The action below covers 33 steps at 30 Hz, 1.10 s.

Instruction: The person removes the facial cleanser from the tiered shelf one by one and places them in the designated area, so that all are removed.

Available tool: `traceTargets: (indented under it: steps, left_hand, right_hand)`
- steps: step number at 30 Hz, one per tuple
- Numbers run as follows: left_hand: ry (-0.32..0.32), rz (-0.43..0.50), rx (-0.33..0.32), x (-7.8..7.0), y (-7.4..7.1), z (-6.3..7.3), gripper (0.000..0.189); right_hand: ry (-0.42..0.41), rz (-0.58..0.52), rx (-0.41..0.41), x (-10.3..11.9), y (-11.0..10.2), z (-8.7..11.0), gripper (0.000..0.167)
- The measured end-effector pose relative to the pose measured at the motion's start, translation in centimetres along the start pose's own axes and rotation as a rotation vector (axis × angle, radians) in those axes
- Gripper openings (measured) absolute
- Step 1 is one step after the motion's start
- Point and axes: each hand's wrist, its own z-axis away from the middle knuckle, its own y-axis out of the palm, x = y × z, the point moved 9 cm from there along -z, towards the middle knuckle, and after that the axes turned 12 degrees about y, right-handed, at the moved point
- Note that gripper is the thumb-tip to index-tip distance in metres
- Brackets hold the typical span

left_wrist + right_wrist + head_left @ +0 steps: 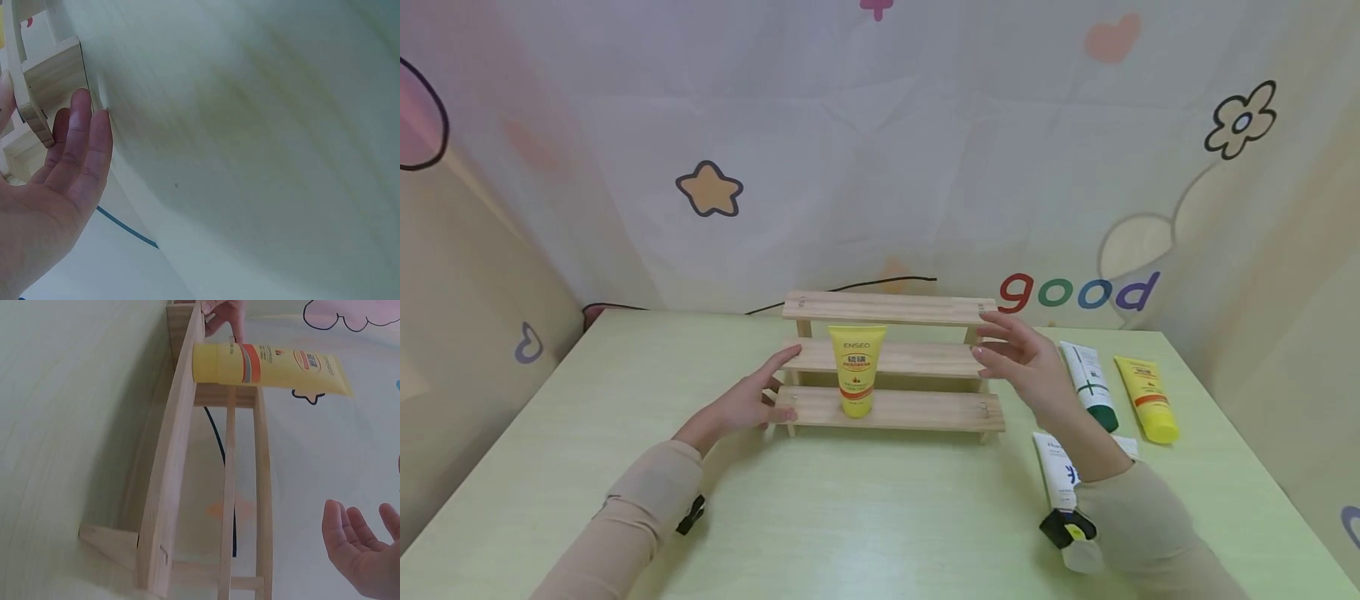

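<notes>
A three-step wooden rack (917, 408) stands at the far middle of the table. One yellow tube (857, 371) labelled ENSEO stands upright on its lowest step, cap down, left of centre. My left hand (741, 404) holds the rack's left end, its thumb over the bottom step; the left wrist view shows several fingers of that hand (59, 194) beyond the step's end. Near the rack's upper right end my right hand (1030, 367) hovers with loosely bent fingers. From the right wrist view, this hand (362, 553) is apart from the rack (165, 481) and tube (275, 365), holding nothing.
On the table's right side lie a white tube with a green cap (1086, 379) and a second yellow tube (1146, 396). A white tube (1054, 467) with dark lettering is partly hidden by the right forearm. Patterned cloth (880, 183) encloses the table's back and sides.
</notes>
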Motion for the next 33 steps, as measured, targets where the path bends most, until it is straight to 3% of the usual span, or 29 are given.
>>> traceTargets:
  steps: [7,14,26,33]
  left_hand:
    - [0.006,-0.003,-0.001,-0.2,0.0,0.0,0.091]
    - [0.007,-0.010,-0.001,-0.2,0.0,0.1,0.090]
    - [0.013,-0.007,0.003,-0.3,0.0,0.1,0.090]
    - [0.023,0.001,0.001,-0.2,0.0,0.0,0.091]
  right_hand:
    - [0.036,-0.058,0.077,-0.3,4.1,-1.2,0.051]
    - [0.040,-0.055,0.100,-0.2,7.4,-2.3,0.051]
    - [0.012,-0.090,0.151,-0.4,10.9,-3.7,0.053]
    - [-0.012,-0.076,0.134,-0.1,12.2,-4.1,0.032]
